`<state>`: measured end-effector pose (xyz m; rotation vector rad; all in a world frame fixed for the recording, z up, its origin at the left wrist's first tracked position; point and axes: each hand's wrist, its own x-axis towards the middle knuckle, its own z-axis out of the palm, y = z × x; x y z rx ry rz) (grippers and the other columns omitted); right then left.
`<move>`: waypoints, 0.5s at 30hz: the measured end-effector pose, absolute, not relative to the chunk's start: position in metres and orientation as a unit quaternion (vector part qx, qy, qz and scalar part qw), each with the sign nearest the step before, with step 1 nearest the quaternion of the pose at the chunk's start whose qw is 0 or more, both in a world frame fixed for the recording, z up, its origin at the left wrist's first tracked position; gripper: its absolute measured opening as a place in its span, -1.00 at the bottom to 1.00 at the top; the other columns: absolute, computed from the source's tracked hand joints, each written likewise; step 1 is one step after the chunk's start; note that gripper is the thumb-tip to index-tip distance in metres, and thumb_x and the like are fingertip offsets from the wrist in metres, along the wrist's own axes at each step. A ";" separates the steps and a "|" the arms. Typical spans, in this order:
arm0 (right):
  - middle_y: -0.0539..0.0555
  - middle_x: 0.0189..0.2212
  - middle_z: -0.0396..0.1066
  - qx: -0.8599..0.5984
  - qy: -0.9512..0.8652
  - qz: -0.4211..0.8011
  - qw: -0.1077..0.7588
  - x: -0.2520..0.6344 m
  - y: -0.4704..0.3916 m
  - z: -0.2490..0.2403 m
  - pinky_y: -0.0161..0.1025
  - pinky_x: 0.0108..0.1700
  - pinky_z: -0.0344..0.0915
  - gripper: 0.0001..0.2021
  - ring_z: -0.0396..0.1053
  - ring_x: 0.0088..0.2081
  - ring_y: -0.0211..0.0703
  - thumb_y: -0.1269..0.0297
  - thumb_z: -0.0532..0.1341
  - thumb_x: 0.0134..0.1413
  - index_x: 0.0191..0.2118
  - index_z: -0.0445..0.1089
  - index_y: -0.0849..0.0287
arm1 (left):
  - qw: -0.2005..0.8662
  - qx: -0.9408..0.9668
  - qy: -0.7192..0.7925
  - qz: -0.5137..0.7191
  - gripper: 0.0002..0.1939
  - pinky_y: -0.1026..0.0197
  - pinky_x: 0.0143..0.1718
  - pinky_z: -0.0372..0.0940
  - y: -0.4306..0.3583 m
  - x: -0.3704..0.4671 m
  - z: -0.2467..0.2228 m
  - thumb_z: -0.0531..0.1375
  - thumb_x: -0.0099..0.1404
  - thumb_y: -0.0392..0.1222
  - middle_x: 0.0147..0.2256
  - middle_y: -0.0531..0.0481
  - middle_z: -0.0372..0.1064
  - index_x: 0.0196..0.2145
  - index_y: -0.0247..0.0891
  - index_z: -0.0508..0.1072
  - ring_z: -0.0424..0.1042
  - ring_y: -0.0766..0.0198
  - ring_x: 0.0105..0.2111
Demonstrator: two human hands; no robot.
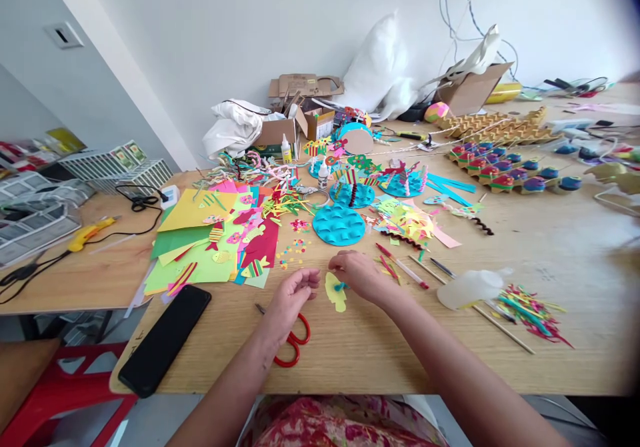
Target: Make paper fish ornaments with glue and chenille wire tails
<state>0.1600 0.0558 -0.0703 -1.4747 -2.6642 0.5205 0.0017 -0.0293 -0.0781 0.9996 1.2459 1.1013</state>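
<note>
A yellow paper fish cut-out [335,297] lies on the table between my hands, with a small teal piece [340,287] on it. My right hand [364,276] is at the fish's upper right edge. Its fingers are bent down and drawn together, and their tips are partly hidden, so whatever they pinch does not show. To the left of the fish, my left hand [295,295] holds nothing, its fingers loosely curved and the thumb apart. Red-handled scissors [295,347] rest beneath my left wrist, partly covered by it.
Decorated paper fish and coloured sheets [193,260] lie left, near a black phone [165,340]. Ahead are blue bumpy discs [339,225], a glue bottle [323,175] and paper scraps [405,217]. A translucent bottle [470,289], pens and a wooden stick [505,330] lie right.
</note>
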 end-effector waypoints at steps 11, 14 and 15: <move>0.13 -0.29 0.43 -0.460 -0.877 0.139 -0.022 0.147 0.058 -0.074 -0.31 -0.40 0.06 -0.81 0.36 -0.25 -0.09 0.48 0.11 -0.06 -0.33 0.41 0.16 | 0.562 0.449 0.541 0.435 -0.72 0.20 -0.16 0.26 -0.031 0.000 -0.078 0.02 0.09 -0.38 -0.19 -0.07 0.40 -0.23 -0.28 0.39 0.33 0.23 -0.15; 0.12 -0.31 0.43 -0.467 -0.871 0.150 -0.018 0.146 0.059 -0.076 -0.32 -0.43 0.04 -0.82 0.36 -0.27 -0.12 0.49 0.10 -0.07 -0.35 0.40 0.16 | 0.559 0.458 0.546 0.424 -0.72 0.21 -0.15 0.26 -0.030 -0.001 -0.079 0.01 0.10 -0.40 -0.16 -0.07 0.39 -0.23 -0.28 0.38 0.33 0.24 -0.14; 0.11 -0.34 0.43 -0.470 -0.869 0.156 -0.016 0.146 0.059 -0.076 -0.32 -0.44 0.03 -0.83 0.36 -0.29 -0.12 0.49 0.10 -0.08 -0.36 0.39 0.16 | 0.557 0.460 0.548 0.421 -0.72 0.21 -0.15 0.26 -0.030 -0.001 -0.079 0.01 0.10 -0.41 -0.16 -0.08 0.39 -0.23 -0.28 0.38 0.33 0.24 -0.14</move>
